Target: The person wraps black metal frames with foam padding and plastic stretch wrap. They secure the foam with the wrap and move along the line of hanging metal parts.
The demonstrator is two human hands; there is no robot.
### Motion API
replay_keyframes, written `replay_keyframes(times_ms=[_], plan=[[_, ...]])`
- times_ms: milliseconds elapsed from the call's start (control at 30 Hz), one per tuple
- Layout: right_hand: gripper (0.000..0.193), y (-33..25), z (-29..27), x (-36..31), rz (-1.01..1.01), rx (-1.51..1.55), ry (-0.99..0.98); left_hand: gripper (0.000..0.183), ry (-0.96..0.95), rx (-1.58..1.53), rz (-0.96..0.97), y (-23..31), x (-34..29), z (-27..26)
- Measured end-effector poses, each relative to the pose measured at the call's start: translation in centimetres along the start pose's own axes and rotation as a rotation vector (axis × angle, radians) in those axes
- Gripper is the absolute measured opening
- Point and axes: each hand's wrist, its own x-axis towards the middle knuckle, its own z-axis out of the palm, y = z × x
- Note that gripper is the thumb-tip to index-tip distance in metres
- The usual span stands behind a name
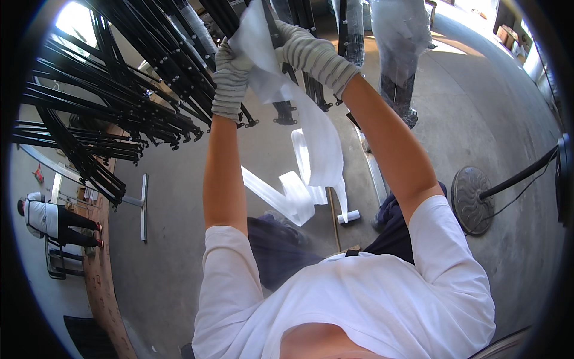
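Observation:
Both my hands wear striped white and grey knit gloves and are raised to the top middle. My left hand [229,84] is closed at the left edge of a thin white foam sheet [323,146], beside a black metal post. My right hand [315,58] grips the sheet's other side, its fingertips partly hidden at a black bar [272,27]. From my hands the sheet hangs down as a long loose strip. More of it lies folded on the floor [412,149] between my legs, near a small white roll [348,216].
Bundles of black metal frames [173,66] hang at upper left. Plastic-wrapped bundles [397,54] are at upper right. A round-based stand [474,200] is on the right. A metal T-shaped bar [143,206] stands out at left; farther left is another person [57,221] beside a trolley.

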Motion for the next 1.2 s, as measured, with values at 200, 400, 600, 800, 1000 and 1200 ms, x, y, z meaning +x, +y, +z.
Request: replay_keyframes(times_ms=[200, 400, 600, 800, 1000, 1200], plan=[[0.044, 1.5, -0.6, 1.4, 0.044, 0.092, -0.130, 0.045, 0.072, -0.017, -0.154, 2.1, 1.1, -0.1], [0.020, 1.7, -4.2, -1.4, -0.056, 0.559, -0.262, 0.060, 0.269, -0.086, -0.328, 2.5, 1.7, -0.4], [0.029, 1.0, -7.6, -3.5, -0.134, 0.597, -0.470, 0.068, 0.323, 0.039, -0.214, 2.2, 1.4, 0.4], [0.023, 0.2, -7.5, -4.6, -0.218, 0.596, -0.449, 0.066, 0.340, 0.235, -0.192, 3.6, 1.6, 0.7], [0.020, -4.6, -4.2, -4.8, -0.132, 0.477, -0.326, 0.068, 0.419, 0.109, -0.106, 3.7, 1.9, 2.8], [0.019, -2.2, -1.1, -4.9, -0.080, 0.653, -0.203, 0.044, 0.134, -0.665, -0.100, 2.5, 2.0, 2.2]])
